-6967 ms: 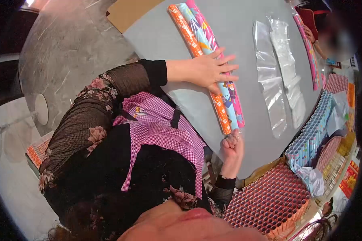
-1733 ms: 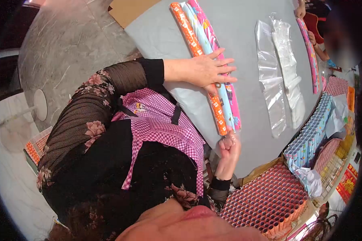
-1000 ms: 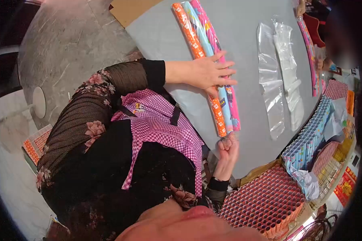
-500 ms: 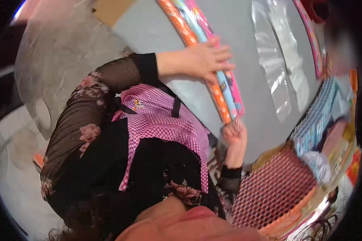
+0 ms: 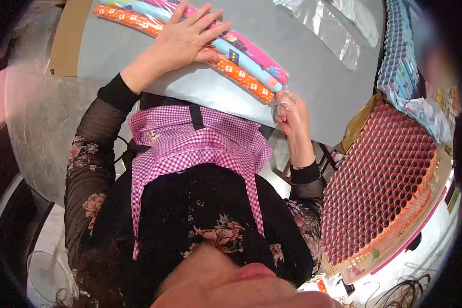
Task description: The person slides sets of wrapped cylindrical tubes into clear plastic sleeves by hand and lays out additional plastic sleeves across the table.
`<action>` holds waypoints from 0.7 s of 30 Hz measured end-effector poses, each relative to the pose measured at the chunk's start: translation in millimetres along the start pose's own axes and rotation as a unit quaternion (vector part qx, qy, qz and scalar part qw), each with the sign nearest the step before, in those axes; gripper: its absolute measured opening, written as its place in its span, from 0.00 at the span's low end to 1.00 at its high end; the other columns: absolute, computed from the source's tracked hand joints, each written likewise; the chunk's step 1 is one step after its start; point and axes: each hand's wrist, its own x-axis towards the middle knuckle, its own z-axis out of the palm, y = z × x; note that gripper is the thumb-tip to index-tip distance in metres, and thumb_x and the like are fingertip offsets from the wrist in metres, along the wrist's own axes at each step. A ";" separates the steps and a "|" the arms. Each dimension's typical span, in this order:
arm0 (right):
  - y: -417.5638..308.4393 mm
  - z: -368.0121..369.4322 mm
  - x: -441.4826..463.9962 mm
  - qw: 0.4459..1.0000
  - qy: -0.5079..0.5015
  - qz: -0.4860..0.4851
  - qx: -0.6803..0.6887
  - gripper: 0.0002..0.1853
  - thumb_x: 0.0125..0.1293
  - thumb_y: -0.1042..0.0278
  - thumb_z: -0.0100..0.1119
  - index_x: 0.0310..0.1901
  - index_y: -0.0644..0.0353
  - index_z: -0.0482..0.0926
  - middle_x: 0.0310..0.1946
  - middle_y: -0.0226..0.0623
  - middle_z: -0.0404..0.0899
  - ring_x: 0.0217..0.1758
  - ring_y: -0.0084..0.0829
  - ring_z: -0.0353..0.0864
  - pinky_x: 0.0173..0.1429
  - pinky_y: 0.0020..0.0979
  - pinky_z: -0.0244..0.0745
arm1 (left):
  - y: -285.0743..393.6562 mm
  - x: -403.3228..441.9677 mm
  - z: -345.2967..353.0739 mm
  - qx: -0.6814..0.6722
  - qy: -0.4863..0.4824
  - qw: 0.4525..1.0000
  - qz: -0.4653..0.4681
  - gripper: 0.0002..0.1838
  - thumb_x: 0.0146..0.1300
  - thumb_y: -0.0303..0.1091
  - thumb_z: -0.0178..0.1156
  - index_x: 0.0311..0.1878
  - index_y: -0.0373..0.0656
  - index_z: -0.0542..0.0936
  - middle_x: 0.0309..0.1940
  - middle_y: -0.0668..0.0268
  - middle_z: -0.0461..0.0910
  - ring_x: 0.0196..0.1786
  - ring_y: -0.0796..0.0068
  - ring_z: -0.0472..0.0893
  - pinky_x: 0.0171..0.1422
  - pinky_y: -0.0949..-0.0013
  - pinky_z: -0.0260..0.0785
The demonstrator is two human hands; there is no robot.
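Three patterned rolls lie side by side on the grey table (image 5: 323, 105) in clear film: orange (image 5: 241, 76), light blue (image 5: 247, 65) and pink (image 5: 256, 53). Across their middle my left hand (image 5: 182, 41) rests flat with its fingers spread. My right hand (image 5: 292, 113) is closed at the near right end of the rolls, where its fingers grip the gathered clear film (image 5: 281, 98). Flat clear plastic sleeves (image 5: 326, 31) lie beyond the rolls at the upper right.
A large bundle of red tubes (image 5: 377, 179) stands to the right of the table. Behind it are light blue tubes (image 5: 398, 49) with crumpled pale wrapping (image 5: 426, 113). Brown cardboard (image 5: 69, 36) is at the upper left.
The view has turned, so the rolls now slant more across it and the table appears higher up. Both hands keep about the same places on the rolls. The co-worker's hands have left the view.
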 end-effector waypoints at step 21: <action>-7.7 2.5 -4.1 0.997 0.000 -0.018 0.074 0.08 0.69 0.66 0.60 0.39 0.61 0.77 0.16 0.21 0.63 0.13 0.15 0.54 0.18 0.21 0.49 | -1.7 -1.5 -1.0 -0.001 -0.011 1.000 0.003 0.44 0.53 0.63 0.61 0.74 0.63 0.63 0.77 0.67 0.57 0.79 0.60 0.55 0.79 0.44 0.42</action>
